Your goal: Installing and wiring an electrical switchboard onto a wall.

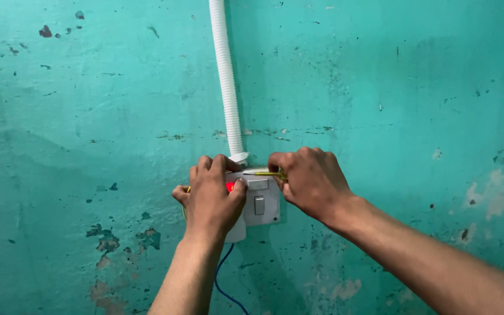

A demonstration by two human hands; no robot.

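A teal painted wall (380, 87) fills the whole frame, its finish uneven and brush-streaked. Small dark chips (45, 31) dot the upper left, and larger flaked patches (107, 242) show grey and brown plaster at the lower left. Pale scuffed spots (485, 195) sit toward the right edge, with another worn patch (345, 289) near the bottom centre. The light is soft and even, slightly darker down the middle of the wall.

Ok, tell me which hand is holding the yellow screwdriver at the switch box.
The right hand pinches the yellow screwdriver against the white switch box; the left hand only grips the box's left side.
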